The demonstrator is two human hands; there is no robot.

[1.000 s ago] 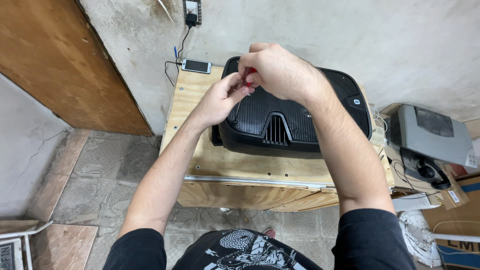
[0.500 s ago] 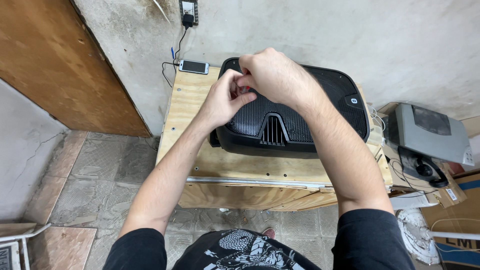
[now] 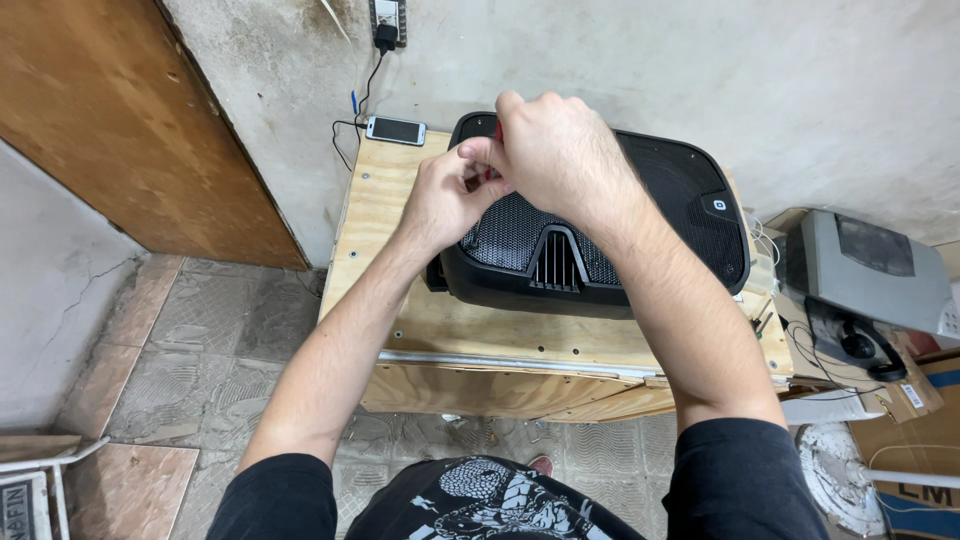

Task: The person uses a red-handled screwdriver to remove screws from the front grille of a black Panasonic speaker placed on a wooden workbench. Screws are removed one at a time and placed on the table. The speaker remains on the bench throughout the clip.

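Head view: your right hand [image 3: 560, 150] grips a red-handled tool [image 3: 497, 135], left hand [image 3: 450, 195] fingers pinching it, over the speaker [image 3: 640, 230]; grille not yet off.

speaker [image 3: 640, 230] on workbench [image 3: 400, 320] | phone [image 3: 396, 130] behind-left of speaker | both hands above speaker

The surface [image 3: 400, 215] is a pale plywood box-like bench standing against a rough plastered wall, with a metal strip along its front edge and screw heads showing near its borders. A large black speaker [image 3: 690, 215] with a mesh grille lies flat on it, covering most of the top. At the far left corner, 1 white phone [image 3: 396, 130] lies near the wall, with a dark cable running from it up to the wall.
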